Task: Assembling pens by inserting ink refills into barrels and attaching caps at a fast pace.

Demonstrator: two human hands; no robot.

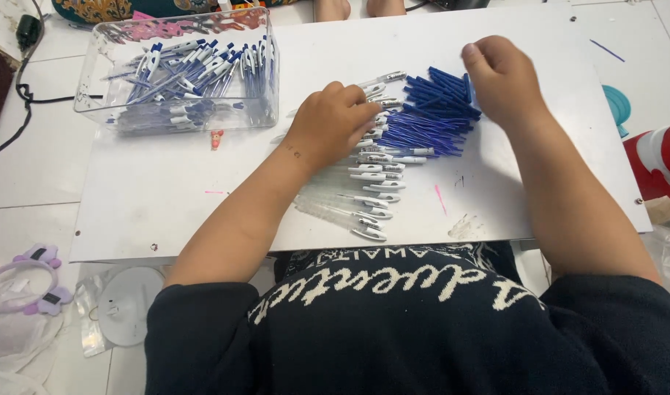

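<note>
Both hands work on the white board (167, 197). Left hand (328, 121) lies palm-down, fingers curled, on the row of clear pen barrels (357, 186). Right hand (503, 77) is loosely closed over the pile of blue refills (434, 110); whether it pinches one I cannot tell. Far left stands a clear plastic box (178, 73) of finished pens. It seems a sorting step; next needs one refill taken out.

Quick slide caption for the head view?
Left hand rests on clear pen barrels; right hand on blue refills.
</note>
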